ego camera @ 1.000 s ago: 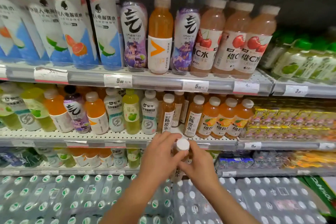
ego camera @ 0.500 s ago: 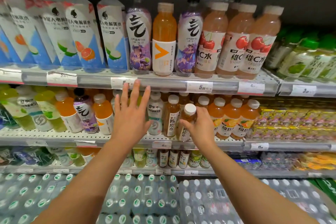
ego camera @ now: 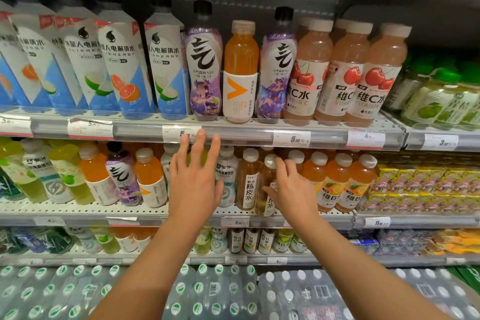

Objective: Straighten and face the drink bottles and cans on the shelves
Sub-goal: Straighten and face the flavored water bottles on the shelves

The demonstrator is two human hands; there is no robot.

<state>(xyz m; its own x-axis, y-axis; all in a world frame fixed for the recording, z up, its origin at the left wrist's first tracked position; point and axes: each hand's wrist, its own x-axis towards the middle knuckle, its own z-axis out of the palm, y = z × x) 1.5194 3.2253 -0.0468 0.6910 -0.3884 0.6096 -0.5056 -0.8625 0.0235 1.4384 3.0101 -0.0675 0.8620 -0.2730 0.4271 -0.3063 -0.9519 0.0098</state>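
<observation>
The right hand point(ego camera: 291, 189) curls round a brown tea bottle point(ego camera: 267, 184) on the middle shelf point(ego camera: 78, 212), thumb on its label, likely to seat it beside its twin point(ego camera: 249, 179) marked 陈皮水. The left hand point(ego camera: 194, 179) hangs flat with fingers spread and empty, in front of a green bottle and just left of a white-capped bottle point(ego camera: 228, 174), perhaps ready to steady that row. Right of the grip stand orange bottles point(ego camera: 337, 184) reading 维B. On the shelf above, cherry bottles point(ego camera: 345, 73) read 维C水; price tags point(ego camera: 291, 138) say 5.00.
</observation>
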